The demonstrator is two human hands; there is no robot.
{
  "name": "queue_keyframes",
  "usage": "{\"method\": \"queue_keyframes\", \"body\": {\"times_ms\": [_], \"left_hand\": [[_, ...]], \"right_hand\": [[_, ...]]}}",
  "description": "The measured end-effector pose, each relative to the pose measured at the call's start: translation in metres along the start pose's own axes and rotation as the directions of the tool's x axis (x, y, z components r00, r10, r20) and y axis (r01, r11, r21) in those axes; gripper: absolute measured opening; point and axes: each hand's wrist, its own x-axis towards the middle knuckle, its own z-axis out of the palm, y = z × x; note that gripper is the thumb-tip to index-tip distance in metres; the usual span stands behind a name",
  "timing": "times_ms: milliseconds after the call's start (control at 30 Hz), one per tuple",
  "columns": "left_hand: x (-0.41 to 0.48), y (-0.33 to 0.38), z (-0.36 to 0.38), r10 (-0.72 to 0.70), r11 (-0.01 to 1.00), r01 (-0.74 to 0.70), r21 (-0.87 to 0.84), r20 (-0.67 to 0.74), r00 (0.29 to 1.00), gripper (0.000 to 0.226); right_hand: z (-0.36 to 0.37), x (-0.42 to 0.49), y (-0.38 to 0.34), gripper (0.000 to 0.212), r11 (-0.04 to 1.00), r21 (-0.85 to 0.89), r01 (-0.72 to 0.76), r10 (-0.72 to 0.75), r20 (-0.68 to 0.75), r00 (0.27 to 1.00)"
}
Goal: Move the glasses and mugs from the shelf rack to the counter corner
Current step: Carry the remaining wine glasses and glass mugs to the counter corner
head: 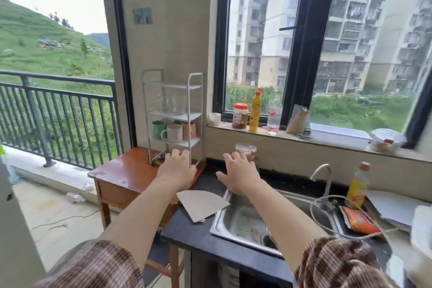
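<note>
I have both arms stretched toward the white shelf rack [173, 114], which stands on the small wooden table [124, 170] against the pillar. The clear glasses [171, 103] sit on its middle shelf and the mugs [171, 133] on the one below, all unmoved, so I judge the task is only starting. My left hand [176, 168] is at the rack's front post near its foot, fingers loosely curled and holding nothing, probably to steady the light frame. My right hand [238, 175] hovers spread and empty over the dark surface [205, 184] corner where they should land.
</note>
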Motion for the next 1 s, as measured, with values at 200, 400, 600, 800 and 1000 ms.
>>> {"method": "queue_keyframes", "body": {"times_ms": [200,400,600,800,1000], "left_hand": [[0.110,-0.045,-0.001,-0.027,0.999,0.027,0.044,-0.012,1.000,0.049],[0.206,-0.094,-0.007,-0.056,0.998,0.057,0.004,-0.042,0.998,0.053],[0.288,-0.144,-0.002,-0.089,0.995,0.086,-0.042,-0.077,0.993,0.049],[0.379,-0.202,0.011,-0.068,0.986,0.058,-0.156,-0.060,0.996,0.050],[0.472,-0.261,0.024,-0.017,0.948,0.018,-0.318,0.005,1.000,0.050]], "right_hand": [[0.016,0.127,-0.031,0.054,0.997,0.039,0.060,-0.060,-0.017,0.998],[0.030,0.239,-0.065,0.058,0.991,0.071,0.113,-0.111,-0.033,0.993],[0.057,0.325,-0.097,0.057,0.987,0.104,0.124,-0.121,-0.035,0.992],[0.084,0.416,-0.131,0.055,0.986,0.157,0.051,-0.045,-0.046,0.998],[0.103,0.502,-0.172,0.057,0.916,0.387,-0.103,0.120,-0.020,0.993]]}}
